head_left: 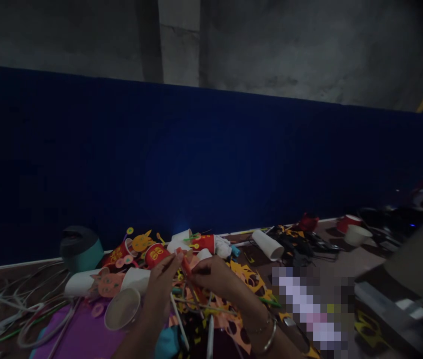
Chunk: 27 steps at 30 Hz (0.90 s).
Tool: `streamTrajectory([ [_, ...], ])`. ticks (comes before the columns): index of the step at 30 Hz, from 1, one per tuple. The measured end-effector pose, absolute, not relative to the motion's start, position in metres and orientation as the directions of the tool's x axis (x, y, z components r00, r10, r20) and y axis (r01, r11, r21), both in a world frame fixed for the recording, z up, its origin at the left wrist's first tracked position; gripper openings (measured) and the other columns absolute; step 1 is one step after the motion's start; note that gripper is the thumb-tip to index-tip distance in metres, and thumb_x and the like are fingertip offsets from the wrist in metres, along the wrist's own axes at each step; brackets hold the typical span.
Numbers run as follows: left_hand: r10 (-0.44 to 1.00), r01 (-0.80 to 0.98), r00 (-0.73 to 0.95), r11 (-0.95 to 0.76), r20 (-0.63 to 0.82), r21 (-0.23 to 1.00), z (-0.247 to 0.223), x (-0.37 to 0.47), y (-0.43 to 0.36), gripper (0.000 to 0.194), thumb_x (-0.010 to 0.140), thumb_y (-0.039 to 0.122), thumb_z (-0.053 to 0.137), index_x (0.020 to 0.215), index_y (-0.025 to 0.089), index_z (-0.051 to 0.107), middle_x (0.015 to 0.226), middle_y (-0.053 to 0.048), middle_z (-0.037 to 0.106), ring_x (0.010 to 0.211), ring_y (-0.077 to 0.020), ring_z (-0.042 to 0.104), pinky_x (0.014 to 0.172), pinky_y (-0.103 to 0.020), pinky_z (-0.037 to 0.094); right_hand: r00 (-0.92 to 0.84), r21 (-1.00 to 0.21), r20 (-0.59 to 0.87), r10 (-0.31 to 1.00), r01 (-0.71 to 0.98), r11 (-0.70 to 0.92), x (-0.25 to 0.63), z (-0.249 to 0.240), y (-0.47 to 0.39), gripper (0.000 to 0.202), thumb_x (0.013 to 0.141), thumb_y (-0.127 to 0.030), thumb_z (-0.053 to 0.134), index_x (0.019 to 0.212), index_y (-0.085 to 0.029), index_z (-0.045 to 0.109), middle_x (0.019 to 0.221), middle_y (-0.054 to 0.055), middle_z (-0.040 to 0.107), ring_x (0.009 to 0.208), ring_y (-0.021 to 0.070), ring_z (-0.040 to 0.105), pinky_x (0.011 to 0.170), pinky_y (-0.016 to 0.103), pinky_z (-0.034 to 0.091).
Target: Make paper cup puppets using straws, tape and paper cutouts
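Close together over the cluttered table, both my hands are pinched on a small orange-red strip [185, 263], which looks like paper. My left hand [162, 275] grips its upper end between thumb and fingertips. From the other side, the fingers of my right hand [213, 275] close on its lower part; a bangle is on that wrist. Just behind the hands lie a red paper cup [156, 255] with gold print and another red cup [204, 244] on its side. Beneath them are orange paper cut-outs [247, 276] and several thin sticks.
A white cup [122, 309] and an orange cat-face cut-out [108, 285] lie left, above purple sheets [84, 329]. Tangled white cable [5, 304] covers the far left. A teal and black object [81, 248] stands by the blue partition [211, 164]. A white paper cup [267, 245] lies right.
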<state>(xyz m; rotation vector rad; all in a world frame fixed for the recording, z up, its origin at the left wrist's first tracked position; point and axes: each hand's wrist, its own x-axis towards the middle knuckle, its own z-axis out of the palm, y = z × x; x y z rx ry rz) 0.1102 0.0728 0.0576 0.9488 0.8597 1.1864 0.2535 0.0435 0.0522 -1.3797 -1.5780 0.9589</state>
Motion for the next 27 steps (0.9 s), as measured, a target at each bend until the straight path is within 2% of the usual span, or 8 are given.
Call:
streamTrajectory([
  [5, 0.989, -0.309, 0.141, 0.092, -0.051, 0.947, 0.057, 0.110, 0.074, 0.031, 0.060, 0.037, 0.076, 0.084, 0.016, 0.072, 0.079, -0.003, 0.073, 0.088, -0.0210, 0.063, 0.083, -0.028, 0.045, -0.095, -0.852, 0.155, 0.983, 0.492, 0.181, 0.254, 0.051, 0.041, 0.021, 0.071, -0.022, 0.056, 0.053, -0.014, 0.062, 0.046, -0.005, 0.037, 0.048, 0.0070, 0.033, 0.045, 0.019, 0.025],
  [11, 0.988, -0.304, 0.132, 0.113, -0.076, 0.946, 0.058, 0.108, 0.074, 0.036, 0.061, 0.039, 0.074, 0.089, 0.015, 0.071, 0.083, -0.004, 0.073, 0.092, -0.0224, 0.062, 0.084, -0.030, 0.045, -0.083, -0.832, 0.156, 0.984, 0.527, 0.176, 0.251, 0.056, 0.038, 0.018, 0.072, -0.017, 0.052, 0.065, -0.015, 0.068, 0.054, -0.003, 0.052, 0.052, 0.0088, 0.042, 0.048, 0.019, 0.029],
  [15, 0.989, -0.349, 0.134, 0.113, -0.070, 0.930, 0.057, 0.108, 0.073, 0.031, 0.059, 0.036, 0.077, 0.083, 0.016, 0.071, 0.076, -0.002, 0.072, 0.086, -0.0192, 0.063, 0.082, -0.026, 0.045, -0.102, -0.815, 0.144, 0.984, 0.552, 0.176, 0.252, 0.056, 0.036, 0.022, 0.075, -0.026, 0.055, 0.057, -0.014, 0.064, 0.048, -0.003, 0.045, 0.049, 0.0079, 0.036, 0.045, 0.020, 0.024],
  [18, 0.983, -0.402, 0.163, 0.145, -0.085, 0.904, 0.054, 0.110, 0.073, 0.027, 0.060, 0.033, 0.077, 0.080, 0.016, 0.071, 0.070, 0.000, 0.071, 0.077, -0.0169, 0.064, 0.075, -0.024, 0.047, -0.131, -0.849, 0.131, 0.983, 0.497, 0.179, 0.256, 0.059, 0.034, 0.025, 0.075, -0.028, 0.056, 0.056, -0.014, 0.063, 0.048, -0.004, 0.041, 0.049, 0.0070, 0.032, 0.044, 0.020, 0.022],
  [20, 0.981, -0.414, 0.172, 0.159, -0.094, 0.896, 0.054, 0.110, 0.072, 0.026, 0.060, 0.032, 0.077, 0.078, 0.015, 0.071, 0.066, 0.000, 0.070, 0.070, -0.0164, 0.064, 0.068, -0.024, 0.048, -0.160, -0.887, 0.057, 0.986, 0.444, 0.123, 0.260, 0.064, 0.032, 0.022, 0.073, -0.031, 0.059, 0.060, -0.014, 0.065, 0.049, -0.005, 0.041, 0.047, 0.0065, 0.032, 0.044, 0.019, 0.023],
  [24, 0.977, -0.405, 0.198, 0.157, -0.082, 0.900, 0.058, 0.112, 0.069, 0.022, 0.062, 0.033, 0.075, 0.075, 0.015, 0.070, 0.063, 0.000, 0.068, 0.063, -0.0154, 0.062, 0.061, -0.023, 0.047, -0.252, -0.926, -0.057, 0.966, 0.375, 0.044, 0.266, 0.073, 0.029, 0.018, 0.067, -0.032, 0.067, 0.074, -0.015, 0.070, 0.057, -0.004, 0.053, 0.051, 0.0077, 0.041, 0.047, 0.019, 0.031],
  [27, 0.969, -0.386, 0.236, 0.157, -0.067, 0.909, 0.059, 0.111, 0.067, 0.018, 0.064, 0.033, 0.073, 0.071, 0.016, 0.069, 0.059, 0.001, 0.065, 0.057, -0.0146, 0.060, 0.056, -0.023, 0.047, -0.289, -0.938, -0.077, 0.954, 0.344, 0.029, 0.267, 0.067, 0.032, 0.018, 0.070, -0.031, 0.065, 0.076, -0.015, 0.071, 0.059, -0.003, 0.057, 0.052, 0.0075, 0.043, 0.049, 0.019, 0.033],
])
